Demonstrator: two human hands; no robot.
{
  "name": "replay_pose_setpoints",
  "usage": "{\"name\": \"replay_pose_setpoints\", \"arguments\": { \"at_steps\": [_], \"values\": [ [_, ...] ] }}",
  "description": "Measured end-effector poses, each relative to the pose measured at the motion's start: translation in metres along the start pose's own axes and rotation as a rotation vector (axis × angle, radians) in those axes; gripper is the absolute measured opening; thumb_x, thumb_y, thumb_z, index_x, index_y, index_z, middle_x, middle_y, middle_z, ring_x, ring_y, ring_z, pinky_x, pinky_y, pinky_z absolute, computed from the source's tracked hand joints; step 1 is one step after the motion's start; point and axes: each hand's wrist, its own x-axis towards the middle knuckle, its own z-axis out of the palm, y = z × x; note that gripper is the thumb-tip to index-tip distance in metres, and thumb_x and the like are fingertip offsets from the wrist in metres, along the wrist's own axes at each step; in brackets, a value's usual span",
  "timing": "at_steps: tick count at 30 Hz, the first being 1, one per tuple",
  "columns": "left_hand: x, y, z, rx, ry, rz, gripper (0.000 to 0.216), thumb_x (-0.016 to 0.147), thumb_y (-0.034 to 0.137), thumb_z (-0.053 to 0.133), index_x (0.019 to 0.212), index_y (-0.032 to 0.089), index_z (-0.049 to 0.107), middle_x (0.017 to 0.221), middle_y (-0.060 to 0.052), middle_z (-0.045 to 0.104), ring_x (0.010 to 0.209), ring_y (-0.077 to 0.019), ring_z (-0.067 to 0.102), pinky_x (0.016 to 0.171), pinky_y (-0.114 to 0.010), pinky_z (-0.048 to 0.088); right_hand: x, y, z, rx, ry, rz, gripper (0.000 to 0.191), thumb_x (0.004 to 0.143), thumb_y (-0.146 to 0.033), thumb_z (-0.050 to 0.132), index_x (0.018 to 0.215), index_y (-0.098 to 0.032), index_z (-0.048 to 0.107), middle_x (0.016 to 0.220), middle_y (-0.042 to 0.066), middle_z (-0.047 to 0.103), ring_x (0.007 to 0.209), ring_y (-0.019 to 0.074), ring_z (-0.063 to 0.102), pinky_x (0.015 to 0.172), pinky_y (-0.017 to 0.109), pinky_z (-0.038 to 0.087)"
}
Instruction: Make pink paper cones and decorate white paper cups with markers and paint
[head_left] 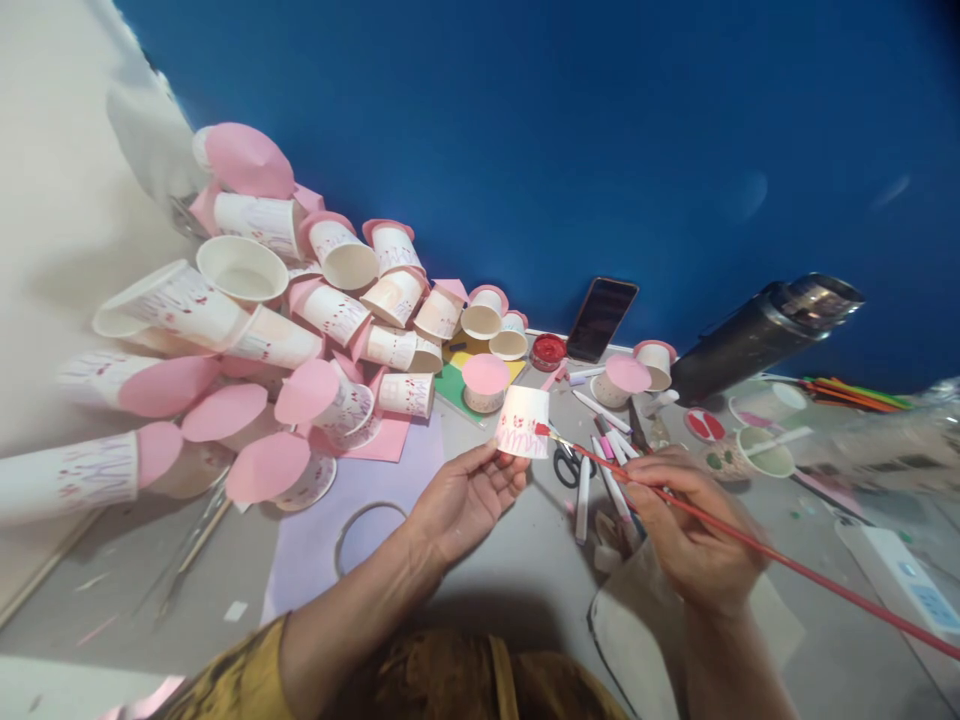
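Observation:
My left hand [472, 500] is closed on a white paper cup [523, 415], fingertips at its lower edge. Purple strokes and small red marks decorate the cup's side. A long red-handled paintbrush [720, 518] is pinched in my right hand [686, 525]. Its red-loaded tip meets the right side of the cup, or comes very close to it. Just behind the cup stands another paper cup with a pink paper disc [485, 374] on top. Under the brush lie black-handled scissors [568, 467] and several markers [583, 500].
Many decorated paper cups [259, 225] with pink paper pieces are piled at the left. A red paint pot [548, 351] and a phone [602, 318] stand by the blue wall. At the right are a dark thermos [731, 345] and a power strip [911, 580]. A tape ring [341, 535] lies on purple paper.

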Motion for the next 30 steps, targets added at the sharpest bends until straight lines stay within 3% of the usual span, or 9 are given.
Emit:
{"name": "replay_pose_setpoints", "arguments": {
  "at_steps": [8,13,21,23,26,30],
  "values": [
    [0.000,-0.001,0.001,0.027,0.021,0.040,0.032,0.101,0.011,0.049,0.074,0.007,0.066,0.069,-0.010,0.070,0.065,-0.0157,0.072,0.068,-0.027,0.061,-0.001,-0.001,0.002,0.017,0.042,-0.016,0.022,0.083,-0.003,0.072,0.093,-0.023,0.073,0.085,0.001,0.075,0.081,0.0195,0.070,0.083,0.038,0.055],
    [-0.002,-0.003,0.002,0.071,0.024,0.098,0.031,0.098,0.007,0.051,0.071,0.010,0.065,0.072,-0.012,0.072,0.070,-0.0179,0.074,0.069,-0.028,0.061,-0.002,-0.003,0.006,0.025,0.022,0.053,0.017,0.084,-0.009,0.072,0.092,-0.023,0.074,0.083,0.002,0.076,0.080,0.0215,0.071,0.076,0.038,0.057],
    [-0.002,-0.002,0.002,0.040,-0.020,0.008,0.028,0.097,0.008,0.049,0.074,0.008,0.066,0.068,-0.010,0.069,0.064,-0.0171,0.071,0.065,-0.027,0.058,-0.002,-0.007,0.008,0.006,0.282,0.220,0.006,0.091,-0.022,0.069,0.091,-0.021,0.075,0.074,0.002,0.077,0.068,0.0197,0.072,0.063,0.032,0.057],
    [-0.003,-0.002,0.001,0.054,-0.074,-0.055,0.031,0.096,0.010,0.047,0.071,0.009,0.064,0.062,-0.008,0.066,0.058,-0.0162,0.068,0.061,-0.027,0.056,-0.001,-0.006,0.009,-0.038,0.268,0.279,0.012,0.095,-0.027,0.065,0.095,-0.021,0.076,0.077,0.003,0.078,0.070,0.0200,0.073,0.064,0.032,0.057],
    [-0.005,-0.003,-0.001,0.092,-0.151,-0.142,0.028,0.093,0.013,0.048,0.068,0.011,0.062,0.057,-0.007,0.062,0.052,-0.0154,0.062,0.058,-0.027,0.052,-0.001,0.001,0.009,-0.092,0.177,0.365,0.020,0.094,-0.034,0.067,0.106,-0.022,0.076,0.098,0.007,0.081,0.086,0.0229,0.074,0.076,0.035,0.059],
    [-0.004,-0.007,-0.008,0.169,-0.210,-0.215,0.015,0.086,0.013,0.054,0.081,0.009,0.067,0.060,-0.009,0.065,0.051,-0.0153,0.058,0.056,-0.027,0.048,-0.003,0.011,0.009,0.155,-0.043,0.427,0.042,0.089,-0.041,0.072,0.127,-0.024,0.069,0.124,0.011,0.075,0.101,0.0249,0.073,0.081,0.036,0.060]
  ]
}}
